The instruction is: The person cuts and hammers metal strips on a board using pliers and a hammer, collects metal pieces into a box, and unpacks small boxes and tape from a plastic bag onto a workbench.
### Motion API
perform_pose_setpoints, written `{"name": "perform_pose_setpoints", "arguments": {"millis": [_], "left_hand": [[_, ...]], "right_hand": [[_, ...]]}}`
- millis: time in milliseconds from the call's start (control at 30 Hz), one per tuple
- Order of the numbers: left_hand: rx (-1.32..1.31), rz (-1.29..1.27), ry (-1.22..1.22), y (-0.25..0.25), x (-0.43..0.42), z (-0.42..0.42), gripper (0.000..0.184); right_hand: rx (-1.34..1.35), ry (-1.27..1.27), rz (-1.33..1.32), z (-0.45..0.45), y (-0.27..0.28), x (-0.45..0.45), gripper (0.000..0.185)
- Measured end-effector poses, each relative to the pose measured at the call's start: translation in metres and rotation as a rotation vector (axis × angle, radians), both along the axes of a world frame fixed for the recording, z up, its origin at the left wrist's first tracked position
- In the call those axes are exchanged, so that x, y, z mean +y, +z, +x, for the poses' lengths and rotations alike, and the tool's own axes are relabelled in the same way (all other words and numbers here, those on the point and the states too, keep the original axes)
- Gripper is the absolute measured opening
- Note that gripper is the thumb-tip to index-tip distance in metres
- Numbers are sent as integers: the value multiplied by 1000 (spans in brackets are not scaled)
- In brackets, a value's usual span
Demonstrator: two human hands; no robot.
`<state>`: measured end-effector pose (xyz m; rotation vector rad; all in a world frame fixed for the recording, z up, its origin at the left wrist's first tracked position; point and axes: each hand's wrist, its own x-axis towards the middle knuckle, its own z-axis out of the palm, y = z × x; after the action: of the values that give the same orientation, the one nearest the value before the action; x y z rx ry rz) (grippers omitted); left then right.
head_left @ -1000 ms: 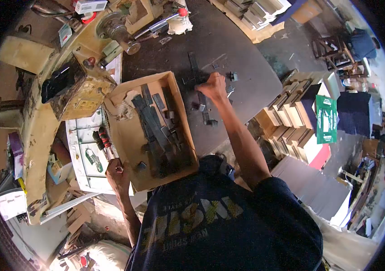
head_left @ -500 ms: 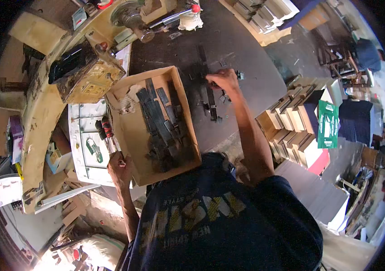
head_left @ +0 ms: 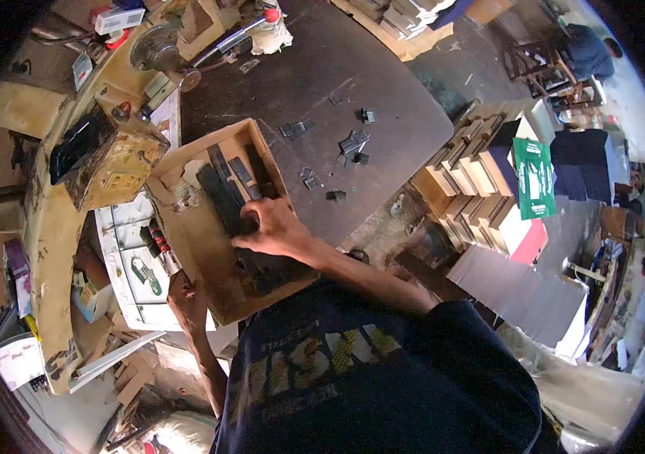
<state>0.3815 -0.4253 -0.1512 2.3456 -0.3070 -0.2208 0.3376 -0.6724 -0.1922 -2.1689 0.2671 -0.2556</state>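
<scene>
My right hand (head_left: 277, 231) is inside a cardboard box (head_left: 201, 287), its fingers curled round a dark strip (head_left: 250, 222) among the other dark strips (head_left: 220, 198) there. Part of that strip is hidden by the hand. Beside the left wall of the box, my left hand (head_left: 186, 295) is closed. What it grips, if anything, I cannot make out. Right by its fingers lies a tool with red and black handles (head_left: 157, 244), over a white panel (head_left: 122, 261).
Small black pieces (head_left: 354, 142) are scattered on the dark table (head_left: 405, 91). A yellowish machine with a round metal fitting (head_left: 157, 54) stands to the left. Stacked boards (head_left: 466, 178) and a green packet (head_left: 534, 178) are on the right. Another person (head_left: 591, 53) sits far right.
My right hand has moved from the table leftward into the box. The long dark strip under it has left the table, while small black pieces stay there. My left hand remains beside the box.
</scene>
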Motion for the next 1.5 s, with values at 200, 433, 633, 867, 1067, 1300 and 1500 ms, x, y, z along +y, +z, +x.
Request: {"name": "perform_pose_setpoints", "arguments": {"millis": [200, 433, 633, 867, 1067, 1300, 1500], "left_hand": [[58, -70, 89, -19, 11, -4, 20], [105, -11, 36, -22, 14, 1, 18], [42, -17, 72, -14, 12, -3, 13], [45, 56, 70, -21, 17, -9, 17], [40, -35, 54, -13, 9, -11, 10], [43, 20, 25, -36, 28, -3, 14], [35, 22, 78, -15, 22, -10, 20]], "right_hand": [[120, -67, -275, -64, -24, -107, 50], [295, -66, -47, -60, 0, -117, 48], [-185, -149, -94, -50, -15, -125, 58], [206, -819, -398, -39, -97, -190, 59], [362, -738, -216, -11, -69, -161, 44], [236, -706, -257, -1, -79, -150, 33], [259, -471, 255, -7, -37, -158, 34]]}}
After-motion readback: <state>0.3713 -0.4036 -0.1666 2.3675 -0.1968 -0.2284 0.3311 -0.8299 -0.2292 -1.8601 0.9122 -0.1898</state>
